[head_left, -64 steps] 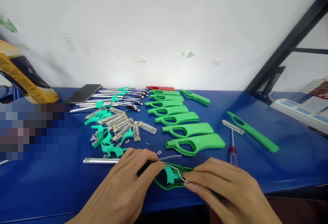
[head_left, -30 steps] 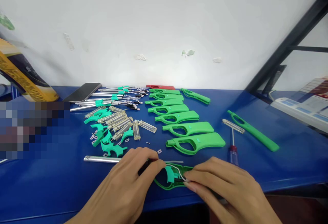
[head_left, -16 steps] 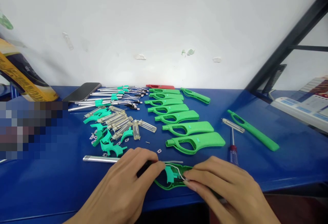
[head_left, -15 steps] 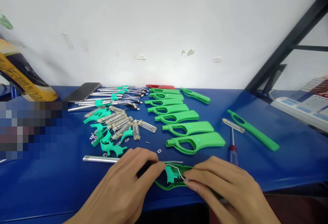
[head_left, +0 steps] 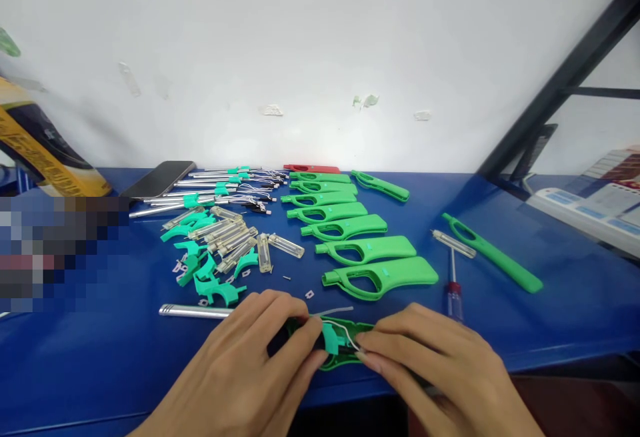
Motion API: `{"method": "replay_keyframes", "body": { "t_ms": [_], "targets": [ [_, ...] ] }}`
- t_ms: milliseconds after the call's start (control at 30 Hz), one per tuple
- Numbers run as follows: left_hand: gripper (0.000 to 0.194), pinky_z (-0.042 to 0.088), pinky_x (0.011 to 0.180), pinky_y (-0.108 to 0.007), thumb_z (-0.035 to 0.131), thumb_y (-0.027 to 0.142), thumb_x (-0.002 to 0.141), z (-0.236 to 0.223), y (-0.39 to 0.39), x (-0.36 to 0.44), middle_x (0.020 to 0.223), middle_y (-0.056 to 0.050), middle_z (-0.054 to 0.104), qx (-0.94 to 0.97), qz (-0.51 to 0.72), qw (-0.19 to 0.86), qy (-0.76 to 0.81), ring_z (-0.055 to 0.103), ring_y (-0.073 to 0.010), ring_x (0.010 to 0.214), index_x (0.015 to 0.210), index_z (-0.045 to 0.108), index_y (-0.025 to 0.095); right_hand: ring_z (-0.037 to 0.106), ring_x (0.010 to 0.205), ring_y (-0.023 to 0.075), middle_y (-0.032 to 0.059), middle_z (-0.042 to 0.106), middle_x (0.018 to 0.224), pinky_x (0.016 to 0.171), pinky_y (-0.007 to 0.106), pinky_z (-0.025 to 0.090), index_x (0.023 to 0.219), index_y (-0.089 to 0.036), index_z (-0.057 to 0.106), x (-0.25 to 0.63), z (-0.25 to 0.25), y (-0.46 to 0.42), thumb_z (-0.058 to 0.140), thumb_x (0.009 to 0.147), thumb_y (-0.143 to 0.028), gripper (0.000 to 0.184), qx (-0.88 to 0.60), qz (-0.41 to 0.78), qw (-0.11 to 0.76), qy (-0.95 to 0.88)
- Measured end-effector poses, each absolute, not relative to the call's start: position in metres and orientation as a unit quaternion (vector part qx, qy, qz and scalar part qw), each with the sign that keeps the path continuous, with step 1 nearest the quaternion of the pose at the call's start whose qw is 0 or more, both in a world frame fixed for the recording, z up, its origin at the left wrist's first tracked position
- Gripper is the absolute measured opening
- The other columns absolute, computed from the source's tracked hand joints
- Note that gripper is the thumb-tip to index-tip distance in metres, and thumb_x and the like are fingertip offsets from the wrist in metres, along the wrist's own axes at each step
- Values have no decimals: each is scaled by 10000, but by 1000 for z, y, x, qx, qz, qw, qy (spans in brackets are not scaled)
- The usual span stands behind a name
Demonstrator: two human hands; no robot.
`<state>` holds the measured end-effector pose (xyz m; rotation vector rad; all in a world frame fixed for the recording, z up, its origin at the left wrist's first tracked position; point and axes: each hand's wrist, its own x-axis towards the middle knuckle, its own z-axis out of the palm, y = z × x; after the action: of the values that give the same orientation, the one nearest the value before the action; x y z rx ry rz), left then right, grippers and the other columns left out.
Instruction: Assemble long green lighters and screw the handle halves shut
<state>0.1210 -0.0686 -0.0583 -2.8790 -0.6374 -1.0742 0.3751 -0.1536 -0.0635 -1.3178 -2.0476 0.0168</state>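
An open green lighter shell (head_left: 345, 350) lies at the near edge of the blue table (head_left: 550, 317), with a teal trigger (head_left: 330, 339) and a white wire (head_left: 349, 335) inside it. A metal tube (head_left: 193, 311) sticks out of it to the left. My left hand (head_left: 250, 363) grips the shell's left end, thumb pressed by the trigger. My right hand (head_left: 440, 363) holds the shell's right part, its fingertips pinched at the wire's end.
A row of several green lighter handles (head_left: 367, 250) lies behind the hands. Teal triggers and clear tubes (head_left: 220, 250), metal tubes with wires (head_left: 220, 190), a phone (head_left: 159, 180), a red-handled screwdriver (head_left: 453, 280) and a single green handle (head_left: 493, 253) lie around.
My left thumb has slid right and curled in against the teal trigger, covering more of the shell's opening. My right hand has stayed in place.
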Motion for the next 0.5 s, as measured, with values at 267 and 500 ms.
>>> {"method": "replay_keyframes", "body": {
  "t_ms": [267,500],
  "targets": [
    [236,636,852,-353,464,200,1215,-58,-68,117,1080,-50,736,-924,-319,1,-211,718,-216,921,1260,694,228,766,753,103,-47,837,952,754,203,628,1061,-273,814,368,-62,-152,661,1151,-278,178,-504,1,380,-775],
    [294,616,864,-356,410,197,1230,-59,-69,114,1054,-50,740,-930,-306,2,-205,734,-225,962,1267,702,214,737,734,107,-39,806,909,726,209,611,1046,-262,798,366,-63,-153,665,1138,-227,165,-502,17,396,-769]
  ]
}}
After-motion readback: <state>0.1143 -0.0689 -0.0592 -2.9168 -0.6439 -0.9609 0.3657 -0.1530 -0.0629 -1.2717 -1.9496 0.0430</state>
